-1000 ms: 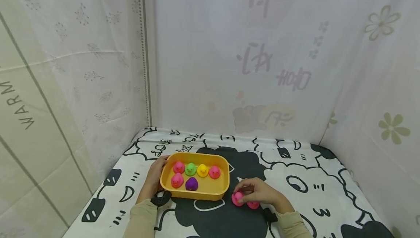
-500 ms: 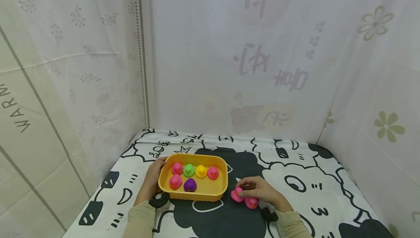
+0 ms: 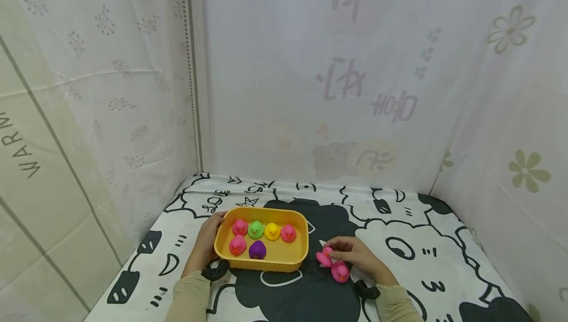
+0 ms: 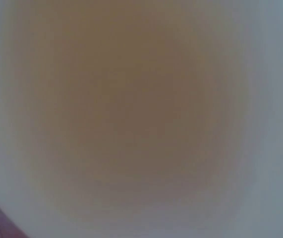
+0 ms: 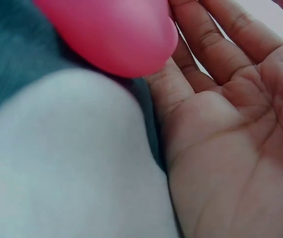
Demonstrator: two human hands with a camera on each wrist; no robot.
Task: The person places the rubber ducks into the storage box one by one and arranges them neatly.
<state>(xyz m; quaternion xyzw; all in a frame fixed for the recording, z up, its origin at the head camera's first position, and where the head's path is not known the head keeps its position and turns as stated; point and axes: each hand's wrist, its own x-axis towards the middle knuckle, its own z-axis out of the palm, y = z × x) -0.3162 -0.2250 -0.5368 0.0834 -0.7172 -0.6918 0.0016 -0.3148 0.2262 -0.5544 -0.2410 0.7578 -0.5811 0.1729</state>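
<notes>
My right hand [image 3: 357, 255] pinches a pink rubber duck [image 3: 323, 259] between thumb and fingers, to the right of the yellow tray [image 3: 262, 265]. Just in front of it, under the hand, a second pink duck [image 3: 340, 272] rests on the cloth. In the right wrist view a smooth pink duck [image 5: 126, 34] fills the top beside the palm. My left hand [image 3: 206, 240] holds the tray by its left side, fingers at the back left corner. Inside the tray sit several ducks: pink, a green one [image 3: 256, 230], a yellow one [image 3: 272, 232] and a purple one [image 3: 257, 250].
A white cloth with black cartoon prints [image 3: 399, 233] covers the table. Pale printed curtains [image 3: 275, 90] close off the back and both sides. Black wrist straps [image 3: 215, 270] circle both wrists. The left wrist view is a brownish blur.
The pinched duck has risen and tilted, moving slightly away from the front with my right hand. More of the second pink duck now shows. Left hand and tray stay almost in place.
</notes>
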